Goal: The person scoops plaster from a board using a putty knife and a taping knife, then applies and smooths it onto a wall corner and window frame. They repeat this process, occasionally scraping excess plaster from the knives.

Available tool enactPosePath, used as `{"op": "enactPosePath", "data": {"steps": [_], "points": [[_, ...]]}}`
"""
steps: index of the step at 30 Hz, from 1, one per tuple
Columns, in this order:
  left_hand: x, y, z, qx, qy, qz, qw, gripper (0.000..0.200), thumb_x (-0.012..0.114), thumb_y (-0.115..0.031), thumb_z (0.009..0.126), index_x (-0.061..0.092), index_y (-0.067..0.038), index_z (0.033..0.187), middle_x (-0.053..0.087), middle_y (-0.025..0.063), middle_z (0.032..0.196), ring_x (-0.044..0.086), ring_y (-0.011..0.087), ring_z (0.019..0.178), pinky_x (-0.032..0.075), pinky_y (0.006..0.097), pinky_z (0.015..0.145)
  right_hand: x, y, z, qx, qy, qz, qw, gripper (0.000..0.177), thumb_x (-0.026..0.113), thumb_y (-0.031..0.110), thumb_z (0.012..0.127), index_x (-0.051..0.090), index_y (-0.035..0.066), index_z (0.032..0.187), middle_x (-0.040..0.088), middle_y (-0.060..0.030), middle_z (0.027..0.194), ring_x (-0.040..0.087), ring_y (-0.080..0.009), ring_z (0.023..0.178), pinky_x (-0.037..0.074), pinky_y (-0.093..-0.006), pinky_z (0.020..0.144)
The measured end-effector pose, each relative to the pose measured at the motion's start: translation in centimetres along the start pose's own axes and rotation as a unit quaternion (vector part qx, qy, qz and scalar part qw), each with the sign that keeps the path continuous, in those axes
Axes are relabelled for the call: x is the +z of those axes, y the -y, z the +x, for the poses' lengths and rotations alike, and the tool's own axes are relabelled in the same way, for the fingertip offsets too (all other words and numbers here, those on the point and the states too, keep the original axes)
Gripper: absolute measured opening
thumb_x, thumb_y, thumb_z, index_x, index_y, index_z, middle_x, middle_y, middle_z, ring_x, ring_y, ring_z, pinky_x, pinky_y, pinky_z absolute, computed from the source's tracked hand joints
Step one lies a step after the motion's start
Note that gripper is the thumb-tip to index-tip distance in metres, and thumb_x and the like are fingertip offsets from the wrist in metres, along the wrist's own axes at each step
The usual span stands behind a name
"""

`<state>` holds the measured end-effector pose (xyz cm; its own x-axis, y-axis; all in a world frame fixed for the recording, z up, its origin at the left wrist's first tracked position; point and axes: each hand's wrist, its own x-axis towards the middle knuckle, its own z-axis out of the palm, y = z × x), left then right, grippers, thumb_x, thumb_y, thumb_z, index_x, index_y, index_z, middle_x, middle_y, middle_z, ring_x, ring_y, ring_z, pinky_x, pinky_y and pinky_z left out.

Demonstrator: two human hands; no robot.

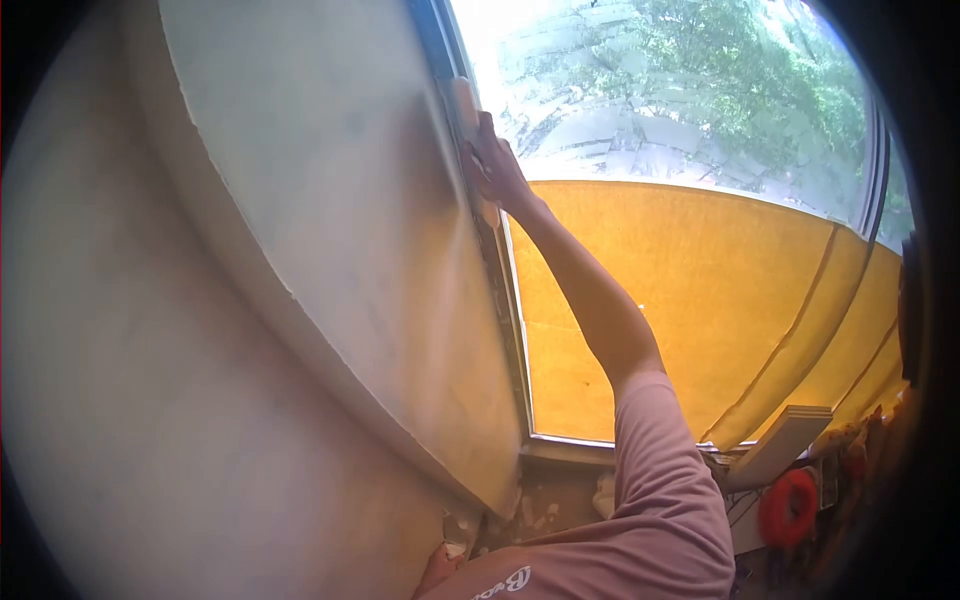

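Note:
My right hand [497, 175] reaches up at the end of a stretched arm. Its fingers are closed on a long, narrow, pale orange block [466, 105], held lengthwise against the edge where the pale wall [330, 180] meets the dark window frame [440, 45]. What kind of tool the block is does not show clearly. Low in the view, beside my pink shirt, my left hand [437, 572] is partly cut off. Its fingers are curled round something small and whitish, too hidden to name, near the foot of the wall.
Yellow-orange sheeting [660, 300] covers the lower window; trees show through the smeared glass [640, 110] above. Pale rubble [540, 515] lies in the bottom corner. On the right are a leaning board [780, 445] and a red ring-shaped object [788, 508].

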<state>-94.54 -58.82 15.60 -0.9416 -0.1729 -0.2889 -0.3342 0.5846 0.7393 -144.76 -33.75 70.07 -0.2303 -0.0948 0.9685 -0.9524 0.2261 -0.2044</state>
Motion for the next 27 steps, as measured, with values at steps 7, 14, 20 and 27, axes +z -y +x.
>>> {"op": "enactPosePath", "data": {"steps": [7, 14, 20, 27], "points": [[-0.5, 0.1, 0.6, -0.008, 0.016, -0.026, 1.0, 0.039, 0.072, -0.024, 0.083, 0.06, 0.002, 0.109, 0.069, 0.0242, 0.101, 0.068, 0.0365, 0.096, 0.053, 0.0446, 0.082, 2.6, -1.8, 3.1, 0.005, -0.001, -0.078, 0.997, 0.042, 0.054, 0.007, 0.093, 0.028, 0.001, 0.126, 0.062, -0.0256, 0.074, 0.06, -0.052, 0.072, 0.045, -0.0582, 0.064], [-2.3, -1.2, 0.0, -0.02, 0.059, -0.058, 0.996, 0.041, 0.071, -0.019, 0.086, 0.06, 0.001, 0.119, 0.07, 0.022, 0.107, 0.069, 0.0334, 0.099, 0.053, 0.0425, 0.085, 4.9, 3.1, 1.3, 0.003, 0.008, -0.099, 0.995, 0.053, 0.058, 0.007, 0.089, 0.028, 0.0, 0.132, 0.065, -0.0208, 0.074, 0.063, -0.0454, 0.07, 0.048, -0.0554, 0.062], [-2.0, 0.7, 1.7, 0.086, 0.057, -0.026, 0.994, 0.04, 0.072, -0.017, 0.086, 0.06, 0.0, 0.12, 0.071, 0.02, 0.101, 0.07, 0.031, 0.089, 0.054, 0.0423, 0.079, 2.3, 19.9, -10.9, -0.158, 0.07, -0.011, 0.985, 0.074, 0.064, 0.002, 0.083, 0.029, -0.002, 0.148, 0.064, -0.0232, 0.098, 0.062, -0.0419, 0.078, 0.049, -0.0522, 0.072], [-2.7, 0.8, 3.5, -0.031, 0.08, -0.019, 0.996, 0.033, 0.074, -0.018, 0.085, 0.061, 0.001, 0.11, 0.071, 0.0166, 0.085, 0.07, 0.0305, 0.081, 0.054, 0.0422, 0.074, -3.6, 7.2, -14.4, 0.126, 0.028, -0.051, 0.99, 0.056, 0.056, 0.005, 0.095, 0.026, 0.003, 0.142, 0.059, -0.0218, 0.079, 0.059, -0.0384, 0.067, 0.047, -0.0463, 0.058]]}}
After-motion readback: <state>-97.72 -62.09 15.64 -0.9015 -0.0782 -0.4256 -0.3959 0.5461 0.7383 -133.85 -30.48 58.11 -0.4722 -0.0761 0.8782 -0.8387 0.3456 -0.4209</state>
